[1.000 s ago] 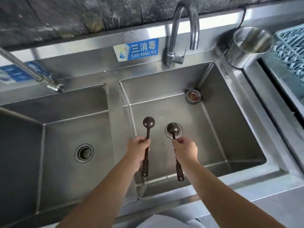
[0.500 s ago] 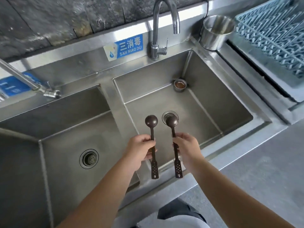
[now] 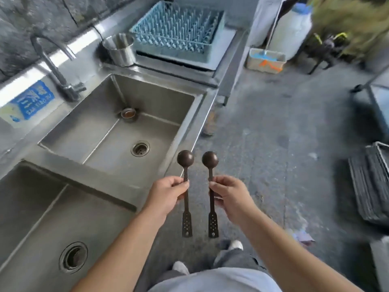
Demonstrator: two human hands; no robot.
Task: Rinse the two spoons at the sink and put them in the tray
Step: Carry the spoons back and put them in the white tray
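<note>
- Dark brown and matching, two spoons are held upright side by side: the left spoon (image 3: 185, 182) pinched by the left hand (image 3: 166, 193), the right spoon (image 3: 211, 182) pinched by the right hand (image 3: 229, 196), thumb and fingers pressed together on each stem.
- Above each grip the round bowl stands clear; below it the flat, perforated handle end hangs free. The two spoons are near each other but not touching.
- Both grips sit outside the sink (image 3: 117, 131) — its front rim lies to the left of the left hand, and the concrete floor (image 3: 273, 144) shows beyond the spoons.
- The tap (image 3: 55, 66), far up and left of the hands, shows no water running; whether the spoons are wet cannot be told.
- The step in hand looks like the carry to the tray, the rinsing judged over.
- The blue pegged tray (image 3: 179, 30) sits on the counter well beyond the hands, a steel cup (image 3: 121, 48) just beside its left edge.
- The next move calls for reaching forward past the sink's corner — and lowering both spoons among the pegs before loosening either pinch.
</note>
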